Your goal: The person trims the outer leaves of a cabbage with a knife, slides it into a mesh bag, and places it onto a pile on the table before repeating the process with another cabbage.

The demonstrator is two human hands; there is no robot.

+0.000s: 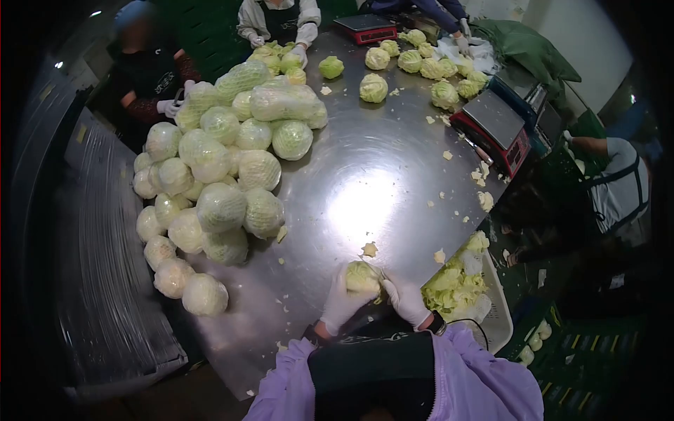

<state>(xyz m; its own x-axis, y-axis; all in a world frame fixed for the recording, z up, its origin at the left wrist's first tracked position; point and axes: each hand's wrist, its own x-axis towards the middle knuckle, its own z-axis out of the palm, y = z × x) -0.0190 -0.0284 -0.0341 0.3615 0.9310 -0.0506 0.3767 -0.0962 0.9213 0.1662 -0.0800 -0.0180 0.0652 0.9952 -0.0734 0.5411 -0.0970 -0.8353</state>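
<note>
At the near edge of the metal table, my gloved left hand (344, 302) is closed around the side of a pale green cabbage head (362, 276). My gloved right hand (406, 300) is closed at the cabbage's right side. A thin grey edge shows by its fingers and looks like a small knife (381, 274), mostly hidden by the hand. A cut piece of leaf or stem (369, 249) lies just beyond the cabbage.
Film-wrapped cabbages (221, 207) are piled at left. A white basket (500, 309) of loose leaves (453, 286) stands at right. Two red scales (495, 126) (366, 28), unwrapped cabbages (373, 88) and scraps lie on the table (316, 210). Several other people work around it.
</note>
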